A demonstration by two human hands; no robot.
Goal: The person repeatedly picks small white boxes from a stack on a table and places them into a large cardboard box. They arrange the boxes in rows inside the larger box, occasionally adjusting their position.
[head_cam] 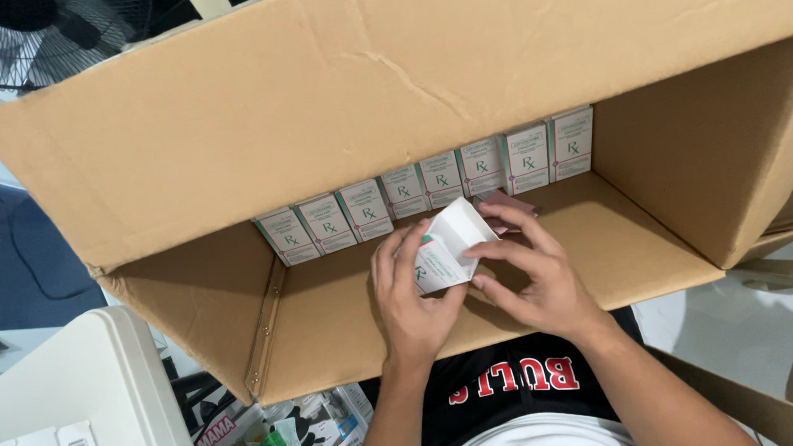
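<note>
Down at the centre of the frame, both my hands are wrapped around one small white carton with green and pink trim (443,248). Left hand (409,295) has its fingers curled round the lower end, thumb pressing the front face. Right hand (535,274) pinches the top edge between thumb and fingertips, with the index finger stretched out over the flap end. So neither hand is spread wide; both are closed on that carton, which sits tilted just above the floor of the big brown cardboard shipping box (348,334).

Progress-wise, by my count there are eight matching little cartons standing upright in a single row (431,189) along the back wall of the big box, running from middle left up toward the upper right of the frame, each touching its neighbour. That looks like one row done or nearly done. Everything in front of that row is bare cardboard, so I'd judge most of the filling is still ahead.

Something small and pinkish (509,203) lies just behind my right fingers; can't tell what it is.

Lower left of the frame has a white plastic bin with barcode stickers (71,403), and beside it a heap of colourful packets (290,432). Upper left, a black fan (34,34) pokes in.
</note>
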